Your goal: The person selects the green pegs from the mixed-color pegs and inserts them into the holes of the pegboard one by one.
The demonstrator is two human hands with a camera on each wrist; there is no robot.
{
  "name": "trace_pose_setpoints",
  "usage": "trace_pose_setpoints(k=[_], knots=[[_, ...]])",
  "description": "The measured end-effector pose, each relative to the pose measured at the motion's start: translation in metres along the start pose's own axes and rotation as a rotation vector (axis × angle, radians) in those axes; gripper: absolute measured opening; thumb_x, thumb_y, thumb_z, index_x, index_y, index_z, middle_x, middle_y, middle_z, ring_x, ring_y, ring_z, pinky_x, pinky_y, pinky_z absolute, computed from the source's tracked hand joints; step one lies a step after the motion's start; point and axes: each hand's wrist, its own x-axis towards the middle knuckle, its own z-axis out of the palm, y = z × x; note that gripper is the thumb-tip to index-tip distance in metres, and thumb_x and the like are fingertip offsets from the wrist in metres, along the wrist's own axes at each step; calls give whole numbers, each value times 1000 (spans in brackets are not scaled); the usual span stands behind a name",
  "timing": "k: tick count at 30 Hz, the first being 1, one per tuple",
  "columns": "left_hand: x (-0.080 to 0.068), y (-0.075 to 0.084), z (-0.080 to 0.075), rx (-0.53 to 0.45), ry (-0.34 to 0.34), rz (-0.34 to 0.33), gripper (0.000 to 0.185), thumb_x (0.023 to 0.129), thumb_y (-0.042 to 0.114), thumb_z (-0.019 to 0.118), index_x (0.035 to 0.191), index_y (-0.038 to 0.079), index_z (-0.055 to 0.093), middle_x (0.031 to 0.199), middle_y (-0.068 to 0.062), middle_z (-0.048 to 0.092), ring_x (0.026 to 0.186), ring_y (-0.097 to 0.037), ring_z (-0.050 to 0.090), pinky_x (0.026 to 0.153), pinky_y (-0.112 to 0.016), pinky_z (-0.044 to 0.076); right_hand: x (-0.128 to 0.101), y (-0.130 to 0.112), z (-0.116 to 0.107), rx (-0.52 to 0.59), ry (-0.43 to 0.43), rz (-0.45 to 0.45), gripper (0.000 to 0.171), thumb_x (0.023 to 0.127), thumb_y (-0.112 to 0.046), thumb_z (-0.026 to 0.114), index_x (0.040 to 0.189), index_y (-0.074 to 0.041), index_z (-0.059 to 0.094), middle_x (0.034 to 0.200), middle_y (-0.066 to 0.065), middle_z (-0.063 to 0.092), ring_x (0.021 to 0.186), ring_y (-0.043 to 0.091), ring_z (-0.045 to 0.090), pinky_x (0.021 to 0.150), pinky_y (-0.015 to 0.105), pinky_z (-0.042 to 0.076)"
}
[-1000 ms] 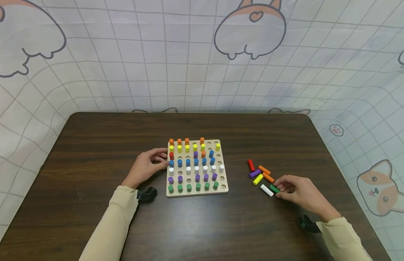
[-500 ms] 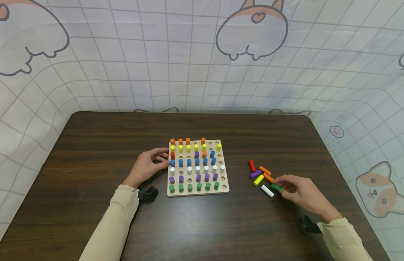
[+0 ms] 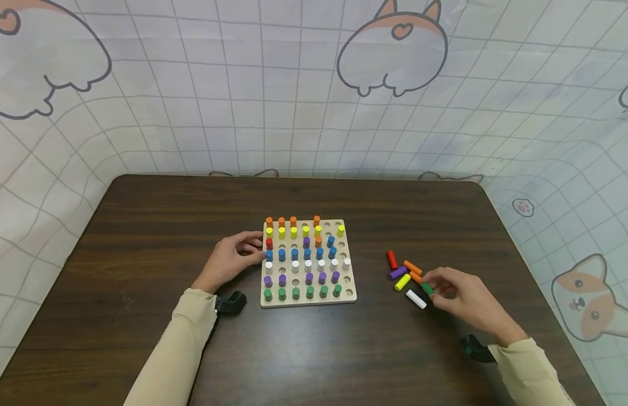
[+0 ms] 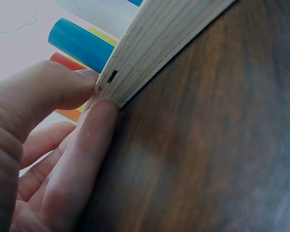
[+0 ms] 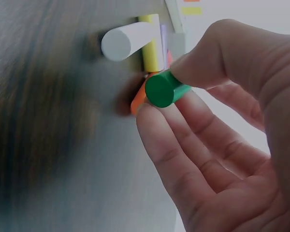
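Spreading across the whole scene is the dark wooden table (image 3: 141, 237), and at its centre sits our landmark, the pale wooden peg board (image 3: 308, 300), packed with upright pegs in rows: orange at the far edge, then yellow, blue, white, purple and green along the near edge. Just left of the board is the left hand (image 3: 231, 262), fingers and thumb curled in against the board's left edge; the left wrist view shows the thumb (image 4: 48, 94) and a finger pinching that layered plywood edge (image 4: 150, 48), so this hand is clamped on the board. Well to the right of the board, the right hand (image 3: 466, 301) hovers low over the table, thumb and fingertips closed round the green peg (image 3: 427, 288), and the right wrist view shows that peg (image 5: 163, 88) pinched clear of the surface, its round end facing the camera. Between that hand and the board lies a loose cluster of pegs: a white peg (image 3: 416, 299) nearest the person, a yellow peg (image 3: 402, 282), a purple peg (image 3: 397, 273), two orange ones (image 3: 412, 266) and, farthest back, a red peg (image 3: 392, 259). All of these lie flat on the table.
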Motion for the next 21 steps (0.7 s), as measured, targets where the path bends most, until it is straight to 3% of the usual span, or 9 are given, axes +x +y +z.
trace_pose_setpoints(k=[7, 21], knots=[[0, -1, 0, -2, 2, 7, 56, 93, 33, 77, 143, 16, 61, 123, -8, 70, 104, -20, 70, 100, -45, 55, 8, -7, 6, 32, 0, 26, 30, 86, -5, 75, 110, -21, 66, 100, -4, 70, 86, 0, 64, 78, 22, 59], [0, -1, 1, -6, 3, 12, 56, 93, 33, 77, 144, 15, 60, 123, -7, 71, 104, -19, 70, 99, -44, 56, 22, -18, 14, 81, 54, -18, 29, 87, -2, 72, 109, -20, 67, 101, -2, 71, 86, 1, 64, 77, 23, 58]])
